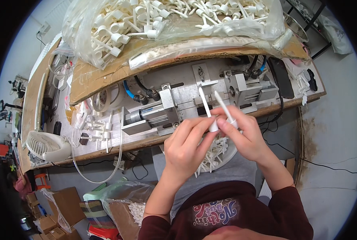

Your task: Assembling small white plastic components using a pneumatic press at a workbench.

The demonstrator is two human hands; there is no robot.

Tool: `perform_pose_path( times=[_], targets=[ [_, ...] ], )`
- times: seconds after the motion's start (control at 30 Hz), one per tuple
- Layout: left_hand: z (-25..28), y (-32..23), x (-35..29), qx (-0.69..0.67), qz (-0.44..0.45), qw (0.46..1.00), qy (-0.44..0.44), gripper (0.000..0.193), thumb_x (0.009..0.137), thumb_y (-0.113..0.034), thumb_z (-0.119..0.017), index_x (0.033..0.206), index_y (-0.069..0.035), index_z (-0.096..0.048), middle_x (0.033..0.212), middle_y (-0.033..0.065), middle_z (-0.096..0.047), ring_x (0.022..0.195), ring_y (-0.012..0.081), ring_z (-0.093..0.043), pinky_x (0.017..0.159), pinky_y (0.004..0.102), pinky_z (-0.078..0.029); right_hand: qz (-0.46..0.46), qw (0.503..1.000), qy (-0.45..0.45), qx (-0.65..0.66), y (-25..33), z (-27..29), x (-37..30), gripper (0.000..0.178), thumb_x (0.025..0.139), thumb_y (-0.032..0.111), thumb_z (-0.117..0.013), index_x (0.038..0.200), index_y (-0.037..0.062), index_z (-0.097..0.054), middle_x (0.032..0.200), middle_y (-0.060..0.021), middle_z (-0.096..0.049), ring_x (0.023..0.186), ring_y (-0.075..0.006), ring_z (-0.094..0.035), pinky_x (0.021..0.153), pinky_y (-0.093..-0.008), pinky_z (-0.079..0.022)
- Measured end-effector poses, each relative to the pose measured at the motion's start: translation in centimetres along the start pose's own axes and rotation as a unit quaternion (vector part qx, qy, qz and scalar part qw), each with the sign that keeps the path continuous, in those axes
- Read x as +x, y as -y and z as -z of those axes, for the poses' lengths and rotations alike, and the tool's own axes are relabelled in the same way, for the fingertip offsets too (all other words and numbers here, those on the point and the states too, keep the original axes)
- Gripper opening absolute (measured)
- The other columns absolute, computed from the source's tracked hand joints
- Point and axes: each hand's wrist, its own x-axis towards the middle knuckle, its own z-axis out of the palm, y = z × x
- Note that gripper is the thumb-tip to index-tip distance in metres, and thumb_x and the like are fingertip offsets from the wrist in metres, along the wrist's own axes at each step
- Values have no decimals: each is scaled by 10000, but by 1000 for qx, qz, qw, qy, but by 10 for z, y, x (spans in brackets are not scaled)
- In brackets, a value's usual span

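Fan: at far left we saw a white fan, tilted at the bench's edge.
Loose parts: beside it we saw white parts scattered on the bench.
Metal fixture: next came a metal fixture, behind the hands.
Left hand: our left hand had its fingers drawn narrow, pinching the left wand near its broad lower end.
Left wand: it slanted upward before the fixture; we judged it light, stiff plastic, its slim stem the likeliest part to bend.
Pile: below the hands we saw a pile of white pieces, partly hidden.
Right wand: the right wand leaned just beside the left one; we judged its smooth stem slippery and its wide cap the surer hold.
Right hand: our right hand held it at the cap between thumb and curled fingers; we could not tell whether the thumb also touched the left wand.
Phone: at right we saw a dark, flat, phone-like slab on the bench.
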Motion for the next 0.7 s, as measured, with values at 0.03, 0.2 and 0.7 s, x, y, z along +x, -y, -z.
perform_pose_path(
  times=[0.03,0.2,0.7],
  targets=[
    [0,2,-2,31,4,999,12,311,757,-22,-798,1057,-9,-716,968,80,-680,759,207,-671,627,308,-548,39,998,-42,-37,-5,0,0,203,1017,186,-573,1108,7,-606,833,-64,-647,757,-141,-634,691,-294,-502],
    [-6,11,-6,160,-34,983,82,305,757,-58,-808,1047,0,-733,1114,79,-705,756,186,-666,629,301,-544,-51,981,-65,173,-17,10,-4,234,1071,243,-485,939,54,-527,689,30,-441,589,-38,-373,529,-218,-298],
    [-5,9,8,179,-68,978,85,365,750,-130,-828,1090,-50,-724,1083,68,-728,692,201,-665,594,298,-502,58,973,-172,140,-17,-3,-12,291,1091,200,-424,1183,-18,-593,1164,-134,-691,1047,-176,-670,946,-307,-507]
  ],
)
